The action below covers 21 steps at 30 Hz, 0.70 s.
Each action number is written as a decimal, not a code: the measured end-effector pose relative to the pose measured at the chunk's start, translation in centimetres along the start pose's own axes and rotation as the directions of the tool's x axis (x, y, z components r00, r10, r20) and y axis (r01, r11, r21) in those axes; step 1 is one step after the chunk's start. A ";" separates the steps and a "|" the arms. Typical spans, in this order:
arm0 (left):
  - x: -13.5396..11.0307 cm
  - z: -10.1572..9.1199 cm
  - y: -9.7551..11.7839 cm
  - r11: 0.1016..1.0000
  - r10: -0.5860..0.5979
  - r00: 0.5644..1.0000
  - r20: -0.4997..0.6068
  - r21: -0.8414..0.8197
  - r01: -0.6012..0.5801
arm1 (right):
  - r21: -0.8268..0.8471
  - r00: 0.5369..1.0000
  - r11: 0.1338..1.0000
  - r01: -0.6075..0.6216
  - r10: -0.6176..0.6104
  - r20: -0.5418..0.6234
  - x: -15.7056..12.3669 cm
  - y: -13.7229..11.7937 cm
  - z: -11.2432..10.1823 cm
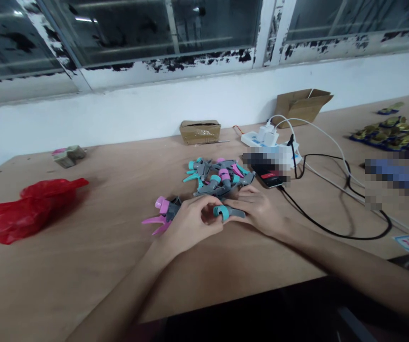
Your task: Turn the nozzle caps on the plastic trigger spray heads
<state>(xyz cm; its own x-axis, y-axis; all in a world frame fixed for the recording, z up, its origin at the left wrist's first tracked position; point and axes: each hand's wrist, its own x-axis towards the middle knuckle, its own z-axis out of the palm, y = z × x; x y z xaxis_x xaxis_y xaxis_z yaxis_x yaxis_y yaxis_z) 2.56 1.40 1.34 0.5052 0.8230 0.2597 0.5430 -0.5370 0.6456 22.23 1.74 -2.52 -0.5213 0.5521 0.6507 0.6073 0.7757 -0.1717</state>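
Note:
In the middle of the table, a grey trigger spray head (235,213) with a teal collar is held between my two hands. My left hand (193,219) curls thumb and fingers around the collar end. My right hand (261,209) grips the grey body from the other side, its fingers partly covering it. Just beyond lies a pile of grey spray heads (224,178) with teal and pink collars and triggers. Another one, a pink-collared spray head (163,205), rests to the left, partly hidden behind my left hand.
A red plastic bag (35,209) lies at the left. Along the wall stand a small cardboard box (200,133) and an open carton (300,108). A phone (271,178), a power strip (250,138) and looping cables (332,236) lie right. Gold-coloured pieces (382,135) sit far right.

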 end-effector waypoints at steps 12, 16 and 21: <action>0.0 -0.2 -1.0 0.964 -0.080 0.961 0.263 -0.227 0.142 | -0.137 0.990 0.981 0.134 -0.137 -0.015 -1.0 -0.3 -0.5; -0.3 0.0 -0.6 0.986 -0.088 0.965 0.246 -0.119 0.120 | -0.118 0.986 0.979 0.163 -0.167 -0.021 -1.2 -0.4 -0.6; -0.4 0.3 0.3 0.999 -0.015 0.991 0.130 0.030 0.011 | -0.131 0.987 0.980 0.153 -0.158 -0.030 -1.2 -0.2 -0.4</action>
<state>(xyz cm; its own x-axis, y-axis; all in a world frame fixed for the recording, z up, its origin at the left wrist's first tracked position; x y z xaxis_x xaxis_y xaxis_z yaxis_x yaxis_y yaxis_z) 2.78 0.83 1.22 0.5798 0.8000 0.1542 0.5687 -0.5330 0.6265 23.00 0.80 -2.96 -0.5925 0.4134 0.6914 0.5940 0.8040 0.0283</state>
